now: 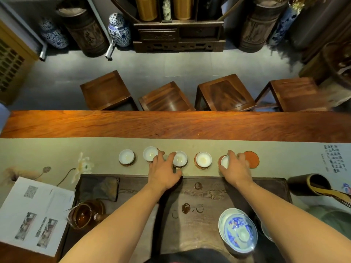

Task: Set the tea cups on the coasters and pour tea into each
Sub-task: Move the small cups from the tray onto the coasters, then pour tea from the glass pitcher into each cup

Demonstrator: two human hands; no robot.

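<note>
- Overhead, five white tea cups line the grey runner (57, 149), each over a coaster; a sixth red coaster (252, 158) at the right end lies bare.
- Left hand (163, 172), fingers spread, touches the second cup (150, 153) and third cup (180, 158).
- Right hand (236, 168) grips the fifth cup (225, 161).
- A glass pitcher of tea (84, 213) and a blue-patterned gaiwan (238, 230) stand on the dark tray (190, 196).
</note>
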